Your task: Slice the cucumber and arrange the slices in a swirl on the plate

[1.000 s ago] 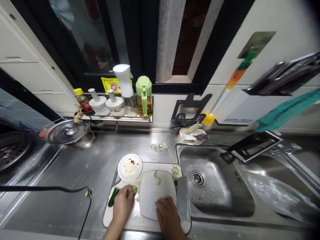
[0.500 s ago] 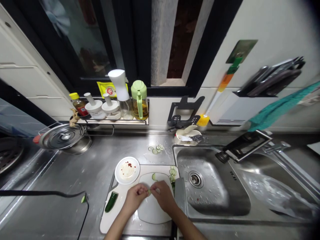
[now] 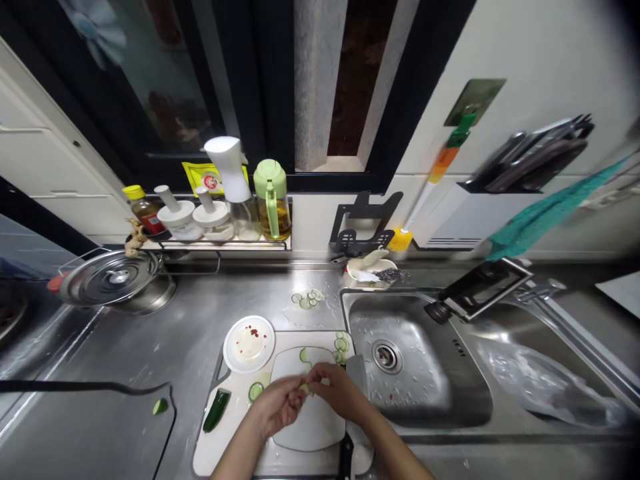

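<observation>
Close together above the cutting board (image 3: 210,460), my left hand (image 3: 283,405) and my right hand (image 3: 337,390) both pinch a small pale green cucumber slice (image 3: 305,388). My fingers hide much of it. Left of my left hand lie a round cucumber slice (image 3: 256,391) and a dark green cucumber piece (image 3: 217,411). Just beyond my fingertips a curved cucumber slice (image 3: 303,355) rests on the board's grey inner panel (image 3: 310,433). Several cucumber slices (image 3: 341,344) sit at the board's far right corner. Beside my right hand is a knife (image 3: 346,453), its black handle toward me.
A white plate (image 3: 235,343) with red bits overlaps the board's far left corner. More cucumber slices (image 3: 307,299) lie on the steel counter behind. To the right is a sink (image 3: 425,373); on the left, a cucumber end (image 3: 160,406) and a lidded pot (image 3: 150,297).
My left hand has turned, its fingers curling more, and the round slice left of it now shows. Both hands still pinch the small slice. The whole view has shifted a little.
</observation>
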Demonstrator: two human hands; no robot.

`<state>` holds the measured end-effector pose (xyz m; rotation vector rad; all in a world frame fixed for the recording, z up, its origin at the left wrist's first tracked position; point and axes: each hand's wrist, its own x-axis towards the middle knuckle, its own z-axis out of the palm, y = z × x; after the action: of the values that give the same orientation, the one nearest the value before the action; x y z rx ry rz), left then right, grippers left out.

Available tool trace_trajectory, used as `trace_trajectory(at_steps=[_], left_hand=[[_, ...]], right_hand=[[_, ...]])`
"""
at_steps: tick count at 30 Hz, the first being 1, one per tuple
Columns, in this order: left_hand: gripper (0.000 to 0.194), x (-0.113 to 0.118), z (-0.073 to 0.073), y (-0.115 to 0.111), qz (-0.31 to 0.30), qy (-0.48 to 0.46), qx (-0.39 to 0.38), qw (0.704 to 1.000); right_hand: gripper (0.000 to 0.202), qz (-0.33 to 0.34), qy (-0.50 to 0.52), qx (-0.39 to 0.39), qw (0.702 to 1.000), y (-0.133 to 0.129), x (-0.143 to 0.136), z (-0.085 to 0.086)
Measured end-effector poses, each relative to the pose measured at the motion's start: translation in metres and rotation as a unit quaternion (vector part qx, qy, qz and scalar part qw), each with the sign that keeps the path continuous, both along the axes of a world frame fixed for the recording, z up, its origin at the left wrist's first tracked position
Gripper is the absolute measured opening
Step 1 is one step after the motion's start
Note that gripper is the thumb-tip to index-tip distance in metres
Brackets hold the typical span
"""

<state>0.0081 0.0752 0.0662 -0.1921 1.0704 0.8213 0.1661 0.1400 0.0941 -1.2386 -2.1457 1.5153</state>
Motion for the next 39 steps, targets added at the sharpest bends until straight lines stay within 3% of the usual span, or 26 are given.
trace_trajectory(at_steps=[3, 6, 11, 15, 21, 25, 39], left_hand=[[0.032, -0.002, -0.004, 0.002, -0.004, 0.021, 0.027, 0.999], [0.038, -0.004, -0.012, 0.004, -0.009, 0.102, 0.057, 0.993], [0.023, -0.005, -0.028, 0.01, -0.041, 0.257, 0.135, 0.956], [0.007, -0.005, -0.03, 0.015, -0.089, 0.396, 0.177, 0.897], [0.015, 0.002, -0.024, 0.023, -0.154, 0.583, 0.159, 0.782], [0.015, 0.006, -0.026, 0.026, -0.173, 0.613, 0.152, 0.756], [0.014, 0.01, -0.026, 0.028, -0.203, 0.637, 0.16, 0.726]], right_hand=[[0.011, 0.01, -0.01, -0.008, 1.0, 0.006, 0.004, -0.001], [0.012, 0.018, -0.035, -0.003, 0.999, 0.013, 0.005, -0.006], [0.012, 0.034, -0.112, 0.043, 0.992, 0.028, 0.001, -0.015], [0.014, 0.047, -0.184, 0.109, 0.976, 0.037, -0.008, -0.016], [0.021, 0.082, -0.252, 0.175, 0.948, 0.045, -0.02, -0.015], [0.025, 0.101, -0.27, 0.194, 0.938, 0.049, -0.024, -0.019], [0.025, 0.128, -0.296, 0.229, 0.918, 0.049, -0.026, -0.033]])
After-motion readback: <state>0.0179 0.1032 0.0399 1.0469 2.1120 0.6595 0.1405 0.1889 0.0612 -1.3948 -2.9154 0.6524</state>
